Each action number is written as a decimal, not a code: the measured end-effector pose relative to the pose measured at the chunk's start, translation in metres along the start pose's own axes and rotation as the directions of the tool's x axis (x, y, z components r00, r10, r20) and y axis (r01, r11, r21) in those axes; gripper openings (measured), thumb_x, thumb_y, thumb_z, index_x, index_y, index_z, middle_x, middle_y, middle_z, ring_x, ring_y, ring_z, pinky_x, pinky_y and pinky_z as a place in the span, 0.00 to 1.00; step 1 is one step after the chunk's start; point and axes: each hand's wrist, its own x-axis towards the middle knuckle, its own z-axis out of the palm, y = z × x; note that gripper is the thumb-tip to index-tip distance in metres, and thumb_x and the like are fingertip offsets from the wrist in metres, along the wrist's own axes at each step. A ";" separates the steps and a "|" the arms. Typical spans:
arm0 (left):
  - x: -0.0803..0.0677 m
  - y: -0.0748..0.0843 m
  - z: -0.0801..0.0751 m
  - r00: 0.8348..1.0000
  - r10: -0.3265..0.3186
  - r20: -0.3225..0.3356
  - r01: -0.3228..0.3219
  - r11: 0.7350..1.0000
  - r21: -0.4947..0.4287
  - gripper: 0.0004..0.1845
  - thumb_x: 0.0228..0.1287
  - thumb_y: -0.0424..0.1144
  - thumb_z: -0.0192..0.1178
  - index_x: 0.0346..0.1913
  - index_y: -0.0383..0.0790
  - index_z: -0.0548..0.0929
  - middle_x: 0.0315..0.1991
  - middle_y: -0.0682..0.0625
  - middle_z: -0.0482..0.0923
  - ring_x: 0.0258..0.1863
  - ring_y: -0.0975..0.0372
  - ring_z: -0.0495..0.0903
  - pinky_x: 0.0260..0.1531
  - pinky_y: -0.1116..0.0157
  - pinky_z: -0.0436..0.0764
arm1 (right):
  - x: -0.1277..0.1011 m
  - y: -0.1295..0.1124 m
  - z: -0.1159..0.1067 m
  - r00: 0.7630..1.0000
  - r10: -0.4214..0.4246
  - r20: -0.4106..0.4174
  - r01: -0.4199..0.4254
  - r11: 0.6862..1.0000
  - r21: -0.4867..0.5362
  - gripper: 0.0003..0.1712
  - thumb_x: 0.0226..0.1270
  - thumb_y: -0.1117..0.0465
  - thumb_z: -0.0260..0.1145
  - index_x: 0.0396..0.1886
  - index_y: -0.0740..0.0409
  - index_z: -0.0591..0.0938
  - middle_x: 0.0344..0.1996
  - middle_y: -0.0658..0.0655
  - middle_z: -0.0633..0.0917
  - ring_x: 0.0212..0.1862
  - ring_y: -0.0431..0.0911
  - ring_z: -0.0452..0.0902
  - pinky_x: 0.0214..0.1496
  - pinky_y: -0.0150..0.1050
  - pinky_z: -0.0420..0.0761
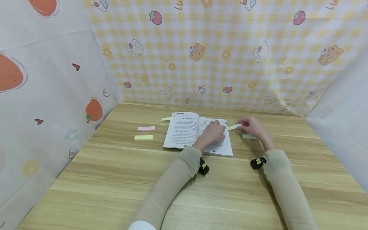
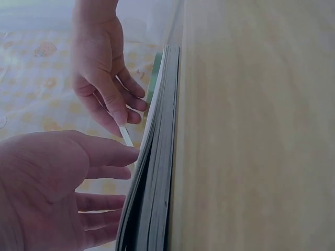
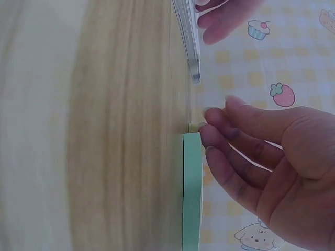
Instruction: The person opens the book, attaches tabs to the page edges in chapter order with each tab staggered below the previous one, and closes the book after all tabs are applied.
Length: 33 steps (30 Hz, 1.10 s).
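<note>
An open book lies in the middle of the wooden table. My left hand rests flat on its right page, fingers straight. In the left wrist view that hand lies against the book's pages. Just past the book's right edge, my right hand pinches a pale sticky note strip between thumb and fingers, and the strip points towards the page. The left wrist view shows the same strip. A green sticky note pad lies under my right hand, seen edge-on as the green pad.
A pink note pad and a yellow note pad lie left of the book. A yellow strip sticks out at the book's upper left corner. Patterned cloth walls enclose the table at the back and on both sides.
</note>
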 end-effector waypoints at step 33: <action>-0.004 0.012 0.003 0.992 -0.056 0.115 0.048 0.996 0.069 0.27 0.80 0.51 0.43 0.77 0.57 0.65 0.74 0.44 0.56 0.69 0.53 0.59 0.67 0.55 0.66 | -0.001 -0.002 0.001 1.000 -0.011 0.005 0.011 0.998 -0.069 0.14 0.69 0.61 0.69 0.49 0.68 0.86 0.28 0.56 0.84 0.32 0.45 0.77 0.39 0.41 0.74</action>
